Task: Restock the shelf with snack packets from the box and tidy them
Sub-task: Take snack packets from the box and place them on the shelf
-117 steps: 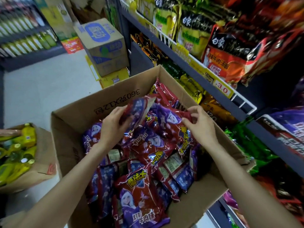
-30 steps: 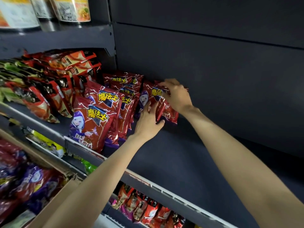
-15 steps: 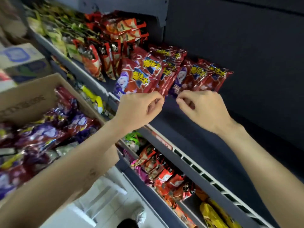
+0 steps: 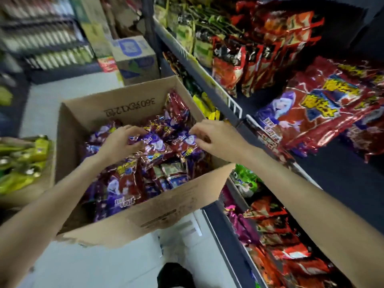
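Observation:
An open cardboard box (image 4: 133, 213) holds several red and purple snack packets (image 4: 124, 186). Both my hands are over the pile in the box. My left hand (image 4: 120, 140) curls its fingers and thumb round the top of a purple packet (image 4: 154, 142). My right hand (image 4: 216, 136) has its curled fingertips at the edge of another packet (image 4: 188, 139); blur hides whether it holds it. On the dark shelf (image 4: 336, 169) to the right, packets of the same kind (image 4: 307, 113) lie in a leaning stack.
The shelf's wire front rail (image 4: 232, 102) runs just right of the box. Other packets fill the shelves above (image 4: 234, 59) and below (image 4: 278, 235). Taped cartons (image 4: 135, 59) stand beyond the box, a tray of green bottles (image 4: 22, 163) at left. Pale floor (image 4: 104, 267) lies below.
My hands have left the stacked packets on the shelf and come down to the left into the box. My view has swung from the shelf to the box.

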A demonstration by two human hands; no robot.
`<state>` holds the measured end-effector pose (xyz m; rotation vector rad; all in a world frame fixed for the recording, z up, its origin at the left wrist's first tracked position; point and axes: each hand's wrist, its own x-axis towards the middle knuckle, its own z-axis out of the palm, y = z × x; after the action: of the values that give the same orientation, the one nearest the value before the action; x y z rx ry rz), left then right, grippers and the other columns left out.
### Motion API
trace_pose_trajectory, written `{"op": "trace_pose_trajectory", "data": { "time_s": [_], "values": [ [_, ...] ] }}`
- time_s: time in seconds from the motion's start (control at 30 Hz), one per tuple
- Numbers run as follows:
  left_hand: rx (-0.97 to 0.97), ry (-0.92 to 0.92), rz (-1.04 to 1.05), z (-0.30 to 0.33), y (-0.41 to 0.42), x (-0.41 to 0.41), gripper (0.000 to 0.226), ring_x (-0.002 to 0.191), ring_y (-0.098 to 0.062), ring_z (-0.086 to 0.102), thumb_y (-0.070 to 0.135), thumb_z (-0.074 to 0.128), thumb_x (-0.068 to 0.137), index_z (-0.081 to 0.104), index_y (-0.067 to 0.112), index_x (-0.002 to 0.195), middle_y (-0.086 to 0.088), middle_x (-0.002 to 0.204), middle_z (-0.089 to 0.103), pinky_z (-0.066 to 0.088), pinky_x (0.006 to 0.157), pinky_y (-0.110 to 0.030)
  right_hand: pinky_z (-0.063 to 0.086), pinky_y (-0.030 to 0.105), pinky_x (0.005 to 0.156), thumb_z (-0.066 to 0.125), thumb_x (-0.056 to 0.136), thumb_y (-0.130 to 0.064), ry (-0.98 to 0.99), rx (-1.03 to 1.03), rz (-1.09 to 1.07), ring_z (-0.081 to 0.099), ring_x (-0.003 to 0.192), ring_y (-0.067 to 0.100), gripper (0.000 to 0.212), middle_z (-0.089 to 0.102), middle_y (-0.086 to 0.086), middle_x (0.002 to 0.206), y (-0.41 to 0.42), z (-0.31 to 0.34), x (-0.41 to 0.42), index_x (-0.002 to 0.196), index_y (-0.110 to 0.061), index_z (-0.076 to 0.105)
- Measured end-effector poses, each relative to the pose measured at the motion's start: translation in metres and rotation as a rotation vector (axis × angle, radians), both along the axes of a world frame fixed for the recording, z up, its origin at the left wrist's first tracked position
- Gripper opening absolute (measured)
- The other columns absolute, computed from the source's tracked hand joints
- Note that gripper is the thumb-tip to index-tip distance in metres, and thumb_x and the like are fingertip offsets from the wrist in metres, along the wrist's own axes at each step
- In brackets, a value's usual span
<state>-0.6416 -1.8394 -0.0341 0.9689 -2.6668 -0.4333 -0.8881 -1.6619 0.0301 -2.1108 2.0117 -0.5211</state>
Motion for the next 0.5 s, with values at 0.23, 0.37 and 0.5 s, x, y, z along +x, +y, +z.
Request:
{"op": "trace_pose_trajectory", "data": {
  "time_s": [0.23, 0.37, 0.5],
  "values": [
    [0.039, -0.129, 0.082, -0.058, -0.087, 0.029, 0.044, 0.109, -0.025, 0.056, 0.032, 0.066, 0.087, 0.055, 0.016, 0.126, -0.008, 0.119, 0.059, 0.042, 0.087, -0.033, 0.051, 0.041, 0.084, 0.049, 0.092, -0.055, -0.028, 0.466, -0.164, 0.059, 0.107, 0.027, 0.064, 0.060, 0.010, 0.122, -0.133, -0.079, 0.041, 0.139, -0.013, 0.039],
    [0.102, -0.211, 0.067, -0.080, -0.120, 0.028, 0.050, 0.119, -0.022, 0.050, 0.032, 0.058, 0.092, 0.043, 0.019, 0.138, -0.005, 0.133, 0.051, 0.043, 0.093, -0.035, 0.044, 0.041, 0.098, 0.046, 0.086, -0.068, -0.047, 0.760, -0.202, 0.044, 0.128, 0.032, 0.092, 0.037, 0.016, 0.147, -0.161, -0.114, 0.057, 0.147, -0.003, 0.022],
    [0.031, -0.382, -0.064, -0.093, -0.153, 0.018, 0.065, 0.129, -0.025, 0.040, 0.012, 0.057, 0.088, 0.030, 0.018, 0.147, -0.007, 0.145, 0.041, 0.039, 0.101, -0.035, 0.045, 0.036, 0.095, 0.069, 0.076, -0.057, -0.158, 0.825, -0.320, 0.051, 0.118, 0.030, 0.085, 0.052, 0.014, 0.132, -0.175, -0.129, 0.056, 0.133, 0.001, 0.044]
  ]
}}
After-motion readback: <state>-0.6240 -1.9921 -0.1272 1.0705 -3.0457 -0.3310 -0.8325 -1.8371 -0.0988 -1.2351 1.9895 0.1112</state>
